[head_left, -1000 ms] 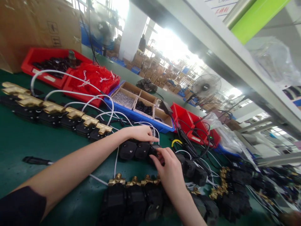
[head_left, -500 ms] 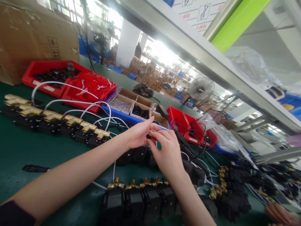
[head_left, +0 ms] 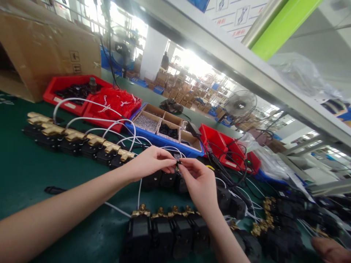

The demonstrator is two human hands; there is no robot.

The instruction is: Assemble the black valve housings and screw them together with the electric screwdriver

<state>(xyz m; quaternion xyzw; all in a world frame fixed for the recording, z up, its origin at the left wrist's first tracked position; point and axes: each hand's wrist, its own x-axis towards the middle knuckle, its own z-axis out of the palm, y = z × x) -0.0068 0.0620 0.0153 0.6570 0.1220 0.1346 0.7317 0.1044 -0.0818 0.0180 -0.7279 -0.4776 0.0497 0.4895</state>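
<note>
Since half a second ago, your left hand [head_left: 152, 162] has turned from an open, thumb-up pose to a curled one, and its fingertips now meet those of your right hand [head_left: 200, 180]. Your right hand is nearly closed, pinching a small black part [head_left: 178, 162] between thumb and forefinger. Your left fingers are bent close against the same part; you can't tell from here whether they grip it too. It sits in the air between both hands, over black housings [head_left: 150, 180] on the green table [head_left: 82, 243]. Nearer you stands a row of black units with brass fittings [head_left: 161, 235]; beyond your hands lies a blue tray [head_left: 164, 141] of cardboard compartments. Someone else's hand [head_left: 331, 250] shows at the lower right edge.
</note>
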